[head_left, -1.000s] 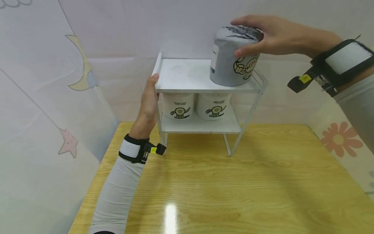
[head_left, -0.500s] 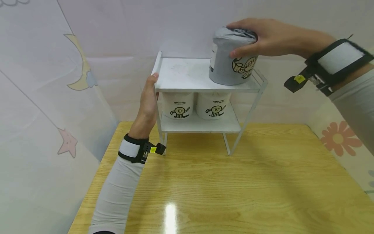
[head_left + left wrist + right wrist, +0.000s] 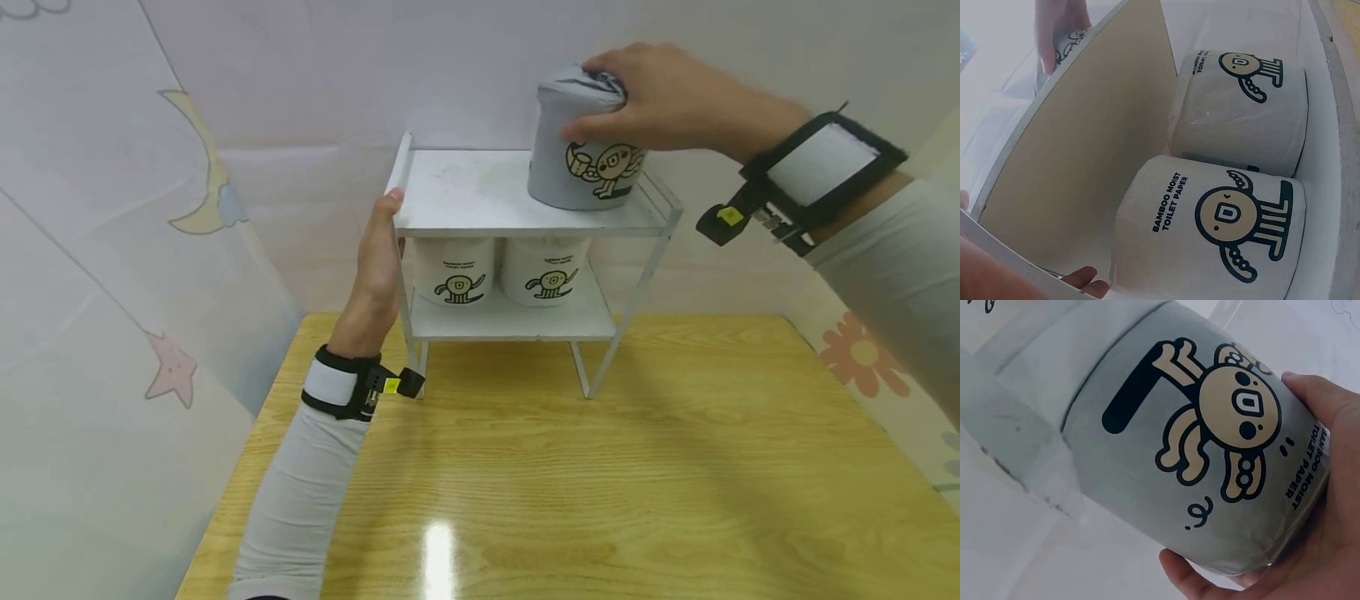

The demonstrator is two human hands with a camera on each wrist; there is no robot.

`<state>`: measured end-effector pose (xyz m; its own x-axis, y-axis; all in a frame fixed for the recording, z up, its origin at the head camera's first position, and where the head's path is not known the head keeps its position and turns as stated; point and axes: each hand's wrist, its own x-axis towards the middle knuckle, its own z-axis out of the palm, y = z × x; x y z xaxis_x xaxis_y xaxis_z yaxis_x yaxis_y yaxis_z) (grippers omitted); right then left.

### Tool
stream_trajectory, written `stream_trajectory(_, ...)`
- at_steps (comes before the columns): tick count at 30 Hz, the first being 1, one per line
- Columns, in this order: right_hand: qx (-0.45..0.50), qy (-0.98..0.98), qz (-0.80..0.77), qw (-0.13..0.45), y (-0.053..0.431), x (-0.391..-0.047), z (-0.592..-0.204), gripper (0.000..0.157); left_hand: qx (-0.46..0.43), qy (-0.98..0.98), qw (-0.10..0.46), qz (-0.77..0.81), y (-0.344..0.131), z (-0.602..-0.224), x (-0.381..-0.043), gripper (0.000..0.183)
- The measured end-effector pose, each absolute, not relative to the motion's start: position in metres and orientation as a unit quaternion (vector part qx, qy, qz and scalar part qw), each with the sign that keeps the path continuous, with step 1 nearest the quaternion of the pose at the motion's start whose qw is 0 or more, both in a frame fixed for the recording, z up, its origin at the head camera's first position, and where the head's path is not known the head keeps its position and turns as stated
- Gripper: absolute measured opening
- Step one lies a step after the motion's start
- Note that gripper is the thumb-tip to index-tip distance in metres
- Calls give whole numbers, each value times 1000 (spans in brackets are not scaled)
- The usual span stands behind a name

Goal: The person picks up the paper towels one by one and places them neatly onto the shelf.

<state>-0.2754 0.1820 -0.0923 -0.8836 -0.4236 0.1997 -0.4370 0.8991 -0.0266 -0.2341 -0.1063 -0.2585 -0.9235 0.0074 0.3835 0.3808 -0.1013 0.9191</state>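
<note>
A wrapped toilet paper roll [image 3: 555, 167] in grey packaging with a cartoon figure stands upright on the right part of the top shelf of a white two-tier rack [image 3: 472, 187]. From above, my right hand [image 3: 667, 104] grips the roll, thumb on the front and fingers over the crumpled top. The right wrist view shows the figure and lettering on the wrapper [image 3: 1129, 456], the hand around its top end. My left hand [image 3: 377, 262] holds the left side of the rack's frame, thumb at the upper edge. Some of its fingers [image 3: 1079, 277] show inside the rack in the left wrist view.
Two white-wrapped toilet paper rolls, a left one [image 3: 453, 271] and a right one [image 3: 543, 271], stand side by side on the lower shelf. The rack's legs rest at the back of a wooden table [image 3: 525, 467]. Patterned cloth walls [image 3: 300, 100] enclose the back and sides.
My right hand has moved left and turned the roll, so its printed figure faces more to the front and the label on its left is out of sight. The left hand stays put.
</note>
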Motion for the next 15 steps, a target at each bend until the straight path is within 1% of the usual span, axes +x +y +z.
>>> stream_trajectory(9,181,-978,28,105,177,-276,-93,96,-141,-657,128,-729,-107,-259,-235,65)
stream_trajectory(15,175,-978,30,114,177,-280,-97,96,-146,-659,128,-726,-106,-261,-235,65)
